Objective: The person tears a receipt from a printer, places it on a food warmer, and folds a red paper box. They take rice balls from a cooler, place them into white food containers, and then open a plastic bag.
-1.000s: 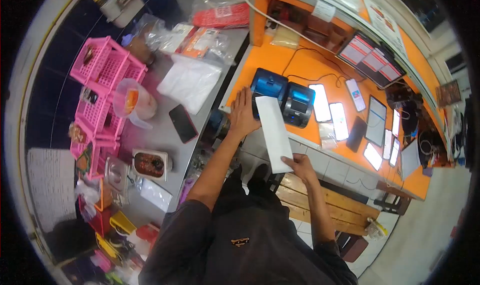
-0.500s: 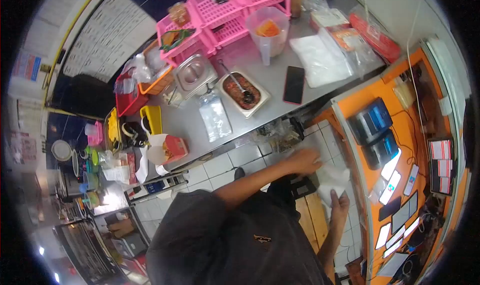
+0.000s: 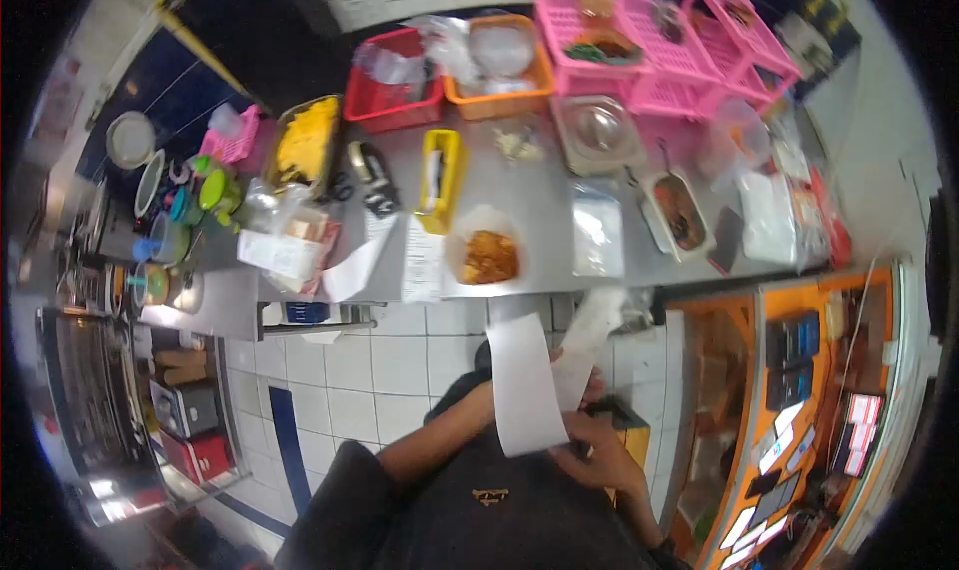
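Note:
Two long white paper slips, likely receipts, hang in front of my torso. The nearer receipt (image 3: 526,385) shows a blank side; the farther receipt (image 3: 589,335) carries faint print. My right hand (image 3: 599,455) pinches the lower edge of the nearer one between thumb and fingers. My left hand (image 3: 596,385) reaches behind the slips, its fingertips showing by the farther one and its palm hidden. Ahead on the counter edge, a white paper-lined container (image 3: 455,250) holds orange-brown food (image 3: 489,257). A printed receipt (image 3: 421,260) lies beside it.
The steel counter (image 3: 385,260) carries a yellow holder (image 3: 440,180), red basket (image 3: 395,110), orange basket (image 3: 544,90), clear plastic bags (image 3: 597,230) and a sauce pan (image 3: 679,210). At right stands an orange shelf (image 3: 784,300) with phones and card machines. Tiled floor lies below.
My view has turned left, toward the counter. The papers have come from low on the right to in front of my chest, and both hands are now closer together on them.

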The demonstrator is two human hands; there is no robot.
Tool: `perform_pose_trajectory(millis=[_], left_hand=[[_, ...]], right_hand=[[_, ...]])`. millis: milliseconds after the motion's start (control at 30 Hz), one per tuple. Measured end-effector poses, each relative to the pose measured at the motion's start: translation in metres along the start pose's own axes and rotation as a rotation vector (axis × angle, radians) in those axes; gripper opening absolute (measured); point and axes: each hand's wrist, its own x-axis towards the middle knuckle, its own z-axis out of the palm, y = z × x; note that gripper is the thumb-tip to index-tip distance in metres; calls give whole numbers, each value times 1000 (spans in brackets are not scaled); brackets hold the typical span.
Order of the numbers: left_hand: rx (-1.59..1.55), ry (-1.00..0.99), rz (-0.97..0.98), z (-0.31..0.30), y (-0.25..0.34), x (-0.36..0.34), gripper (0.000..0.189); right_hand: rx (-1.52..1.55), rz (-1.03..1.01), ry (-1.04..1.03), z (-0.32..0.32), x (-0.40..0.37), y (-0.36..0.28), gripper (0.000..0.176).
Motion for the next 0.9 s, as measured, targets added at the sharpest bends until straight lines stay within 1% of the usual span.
perform_pose_trajectory(millis=[33, 67, 100, 133, 167, 200, 267, 300, 333, 367, 400, 433, 467, 500, 533, 567, 600, 633, 667, 700, 733, 767, 800, 833, 867, 900], left_hand=[[-59, -55, 1, 1, 2, -19, 72], [-45, -63, 45, 3, -2, -41, 72], [39, 18, 106, 11, -9, -63, 71], [121, 102, 183, 16, -12, -83, 69], [112, 16, 237, 17, -18, -98, 64], [118, 9, 346, 16, -31, -113, 64], [169, 143, 557, 13, -47, -145, 60], [27, 175, 663, 37, -54, -167, 55], [31, 189, 760, 27, -65, -191, 55], [23, 199, 940, 10, -75, -217, 53], [26, 199, 1112, 2, -84, -238, 51], [-107, 371, 1303, 34, -92, -259, 48], [-24, 457, 1471, 29, -104, -293, 48], [-51, 431, 1573, 22, -113, -327, 50], [-11, 319, 1686, 43, -128, -357, 54], [25, 412, 1820, 51, -143, -387, 60], [33, 397, 1866, 58, -159, -415, 60], [78, 334, 2002, 63, -178, -443, 62], [134, 272, 2136, 69, -193, -469, 64], [159, 259, 2179, 78, -210, -494, 64], [200, 325, 2268, 89, -231, -518, 66], [235, 398, 2351, 97, -252, -538, 68], [254, 401, 2383, 104, -271, -562, 68], [318, 446, 2429, 108, -278, -578, 69], [359, 480, 2470, 112, -294, -592, 70], [350, 527, 2492, 127, -306, -602, 71]], right_hand=[[11, 13, -69, 8, 6, -7, 26], [20, 32, -150, 17, 10, -12, 26], [83, -51, -220, 29, 19, -9, 25], [61, -75, -286, 40, 29, -4, 25], [53, -39, -385, 49, 35, 1, 25], [37, -4, -500, 55, 43, 2, 25], [-37, -47, -742, 70, 77, -7, 25], [-68, -59, -864, 84, 93, -13, 25], [-93, -67, -971, 101, 103, -20, 25], [-56, -172, -990, 123, 113, -40, 30], [-69, -203, -1050, 141, 120, -46, 30], [-184, -380, -1129, 157, 129, -49, 27], [-298, -564, -1192, 177, 138, -54, 23], [-330, -558, -1281, 197, 145, -59, 23], [-349, -581, -1327, 216, 150, -64, 23], [-413, -619, -1344, 237, 153, -69, 23], [-474, -670, -1349, 261, 157, -74, 24], [-560, -748, -1350, 286, 159, -78, 27], [-572, -788, -1374, 309, 163, -84, 27], [-637, -834, -1398, 334, 165, -89, 27], [-698, -877, -1420, 360, 166, -92, 28], [-700, -865, -1451, 387, 171, -81, 30], [-696, -902, -1466, 419, 176, -64, 30], [-926, -908, -1406, 443, 192, -42, 29], [-1168, -893, -1333, 467, 192, -36, 29], [-1468, -860, -1220, 493, 162, -89, 31]])
